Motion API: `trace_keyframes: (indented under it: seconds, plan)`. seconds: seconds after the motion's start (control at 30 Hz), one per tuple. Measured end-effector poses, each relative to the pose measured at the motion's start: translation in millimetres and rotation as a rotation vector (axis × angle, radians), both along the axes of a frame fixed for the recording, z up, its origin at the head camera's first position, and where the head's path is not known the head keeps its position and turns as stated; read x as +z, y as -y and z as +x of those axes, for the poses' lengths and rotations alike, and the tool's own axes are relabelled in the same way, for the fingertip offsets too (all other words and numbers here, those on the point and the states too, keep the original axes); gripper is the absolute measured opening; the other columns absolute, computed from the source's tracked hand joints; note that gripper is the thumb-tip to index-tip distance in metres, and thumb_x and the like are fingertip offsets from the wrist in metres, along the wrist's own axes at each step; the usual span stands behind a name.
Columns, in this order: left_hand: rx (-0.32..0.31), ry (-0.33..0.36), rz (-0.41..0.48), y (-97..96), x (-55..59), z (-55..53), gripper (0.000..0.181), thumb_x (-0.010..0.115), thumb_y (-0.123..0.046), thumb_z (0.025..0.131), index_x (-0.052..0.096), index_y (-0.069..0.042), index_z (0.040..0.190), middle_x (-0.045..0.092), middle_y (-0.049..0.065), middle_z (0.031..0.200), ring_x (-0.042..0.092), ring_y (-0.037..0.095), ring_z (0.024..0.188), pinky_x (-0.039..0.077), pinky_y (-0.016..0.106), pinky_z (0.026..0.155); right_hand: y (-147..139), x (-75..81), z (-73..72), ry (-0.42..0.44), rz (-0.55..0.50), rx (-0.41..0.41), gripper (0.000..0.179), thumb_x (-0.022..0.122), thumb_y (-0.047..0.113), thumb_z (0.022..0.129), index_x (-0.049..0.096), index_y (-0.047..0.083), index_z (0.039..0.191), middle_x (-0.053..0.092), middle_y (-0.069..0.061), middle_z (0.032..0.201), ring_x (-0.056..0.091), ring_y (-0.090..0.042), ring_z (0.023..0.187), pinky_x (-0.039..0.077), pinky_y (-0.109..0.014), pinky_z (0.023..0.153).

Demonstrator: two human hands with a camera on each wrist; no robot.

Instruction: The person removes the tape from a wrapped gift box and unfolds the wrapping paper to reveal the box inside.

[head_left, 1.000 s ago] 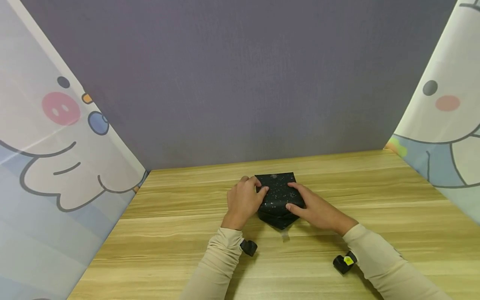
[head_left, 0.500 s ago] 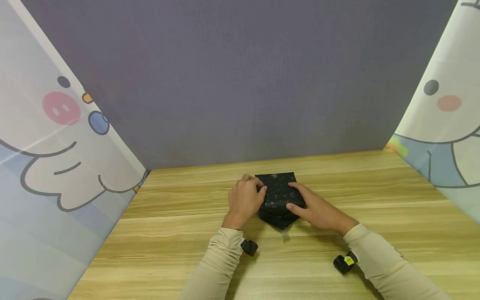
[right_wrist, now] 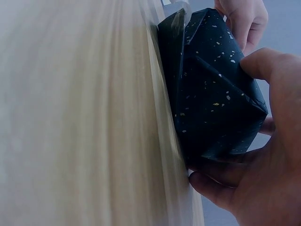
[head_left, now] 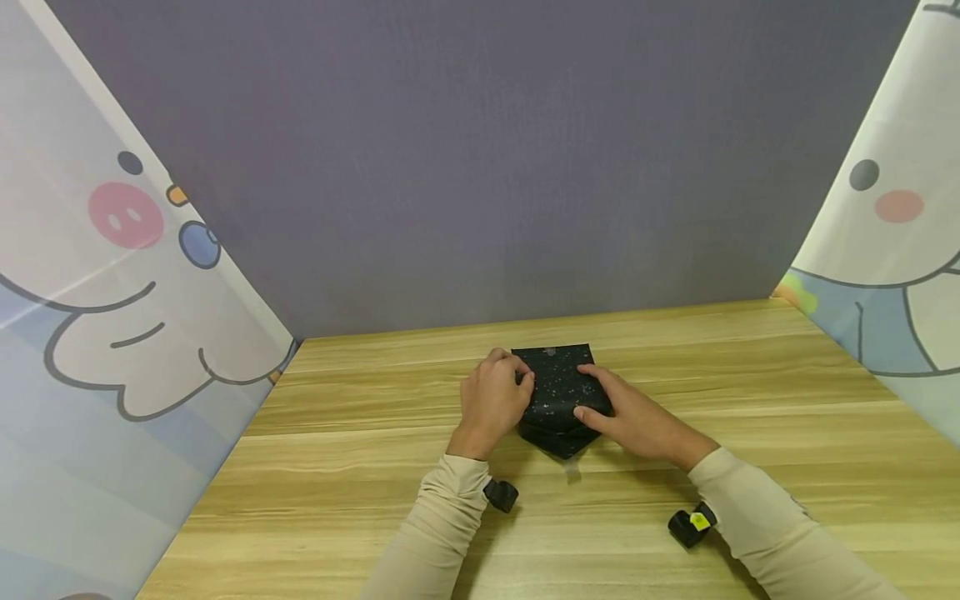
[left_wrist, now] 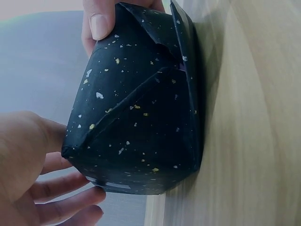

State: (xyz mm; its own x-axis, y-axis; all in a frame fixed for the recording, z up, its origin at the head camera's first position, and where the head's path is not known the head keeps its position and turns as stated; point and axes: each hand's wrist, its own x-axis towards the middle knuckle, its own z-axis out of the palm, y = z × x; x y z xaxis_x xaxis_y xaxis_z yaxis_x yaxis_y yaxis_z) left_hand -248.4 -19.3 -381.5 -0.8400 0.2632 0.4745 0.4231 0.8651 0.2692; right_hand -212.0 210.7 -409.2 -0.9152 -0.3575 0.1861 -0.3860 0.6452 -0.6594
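Observation:
A box wrapped in black speckled paper [head_left: 557, 387] sits on the table between both hands. Its near end shows folded, pointed flaps in the wrist views, with a strip of clear tape [head_left: 572, 472] sticking out from the lowest flap. My left hand [head_left: 491, 402] is at the box's left edge, thumb and index tips close together on top, other fingers along the side beside a pale strip [left_wrist: 116, 185]. My right hand [head_left: 630, 417] grips the right side, thumb on the near top edge and fingers spread farther back.
The wood-grain table [head_left: 337, 467] runs back to a grey-purple wall [head_left: 480, 167]. Cartoon-printed panels, one on the left [head_left: 97, 317] and one on the right [head_left: 900, 250], stand at the sides. Each wrist wears a small black camera.
My left thumb has slid slightly up along the box's left edge, nearer the index finger. The right hand keeps its hold, and the box stays in place.

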Motion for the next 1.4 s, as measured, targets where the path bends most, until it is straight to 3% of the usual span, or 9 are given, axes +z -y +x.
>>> trace_keyframes:
  seconds: [0.23,0.5,0.83,1.0,1.23,1.4]
  plan:
    - [0.008,0.014,0.013,0.5,-0.5,-1.1,0.013,0.071,-0.031,0.094,0.075,-0.021,0.087,0.068,-0.001,0.108,0.067,0.020,0.073,0.050,0.036,0.054,-1,-1.0,1.1,-0.013,0.023,0.027,0.070,0.054,0.051,0.101,0.031,0.018,0.159,0.029,-0.023,0.158,0.033,-0.046,0.141,0.032,-0.067,0.105]
    - [0.008,0.036,0.025,2.8,-0.2,-2.0,0.013,0.070,-0.030,0.093,0.073,-0.021,0.083,0.068,0.000,0.112,0.069,0.022,0.077,0.052,0.037,0.056,0,-0.7,0.7,-0.015,0.029,0.024,0.070,0.054,0.051,0.102,0.031,0.017,0.159,0.030,-0.023,0.157,0.035,-0.046,0.140,0.033,-0.066,0.105]
    - [0.003,0.089,0.058,7.9,-0.7,-5.8,0.013,0.069,-0.029,0.092,0.073,-0.021,0.083,0.068,-0.001,0.110,0.061,0.014,0.065,0.046,0.031,0.051,0,-0.4,0.6,-0.022,0.031,0.019,0.070,0.054,0.050,0.101,0.031,0.017,0.159,0.031,-0.023,0.157,0.035,-0.045,0.140,0.033,-0.065,0.105]
    - [0.009,0.139,0.100,11.8,-1.1,-8.9,0.013,0.069,-0.031,0.091,0.074,-0.022,0.083,0.069,-0.004,0.106,0.060,0.012,0.068,0.046,0.030,0.054,0,-1.1,0.3,-0.020,0.040,0.014,0.070,0.053,0.052,0.101,0.031,0.019,0.159,0.030,-0.023,0.158,0.035,-0.046,0.140,0.033,-0.065,0.105]
    - [-0.001,0.233,0.160,18.5,1.1,-11.9,0.014,0.069,-0.034,0.092,0.073,-0.024,0.083,0.073,-0.007,0.102,0.051,0.010,0.056,0.042,0.031,0.050,0,-0.2,0.8,-0.010,0.034,0.016,0.070,0.053,0.052,0.102,0.030,0.019,0.159,0.028,-0.023,0.158,0.034,-0.047,0.140,0.033,-0.067,0.105]
    - [-0.001,0.275,0.174,22.8,1.2,-13.6,0.014,0.068,-0.034,0.092,0.073,-0.025,0.083,0.072,-0.008,0.094,0.052,0.009,0.058,0.042,0.032,0.053,-1,-0.6,0.8,-0.011,0.036,0.017,0.070,0.052,0.052,0.102,0.029,0.020,0.159,0.028,-0.023,0.158,0.033,-0.046,0.141,0.032,-0.067,0.105]
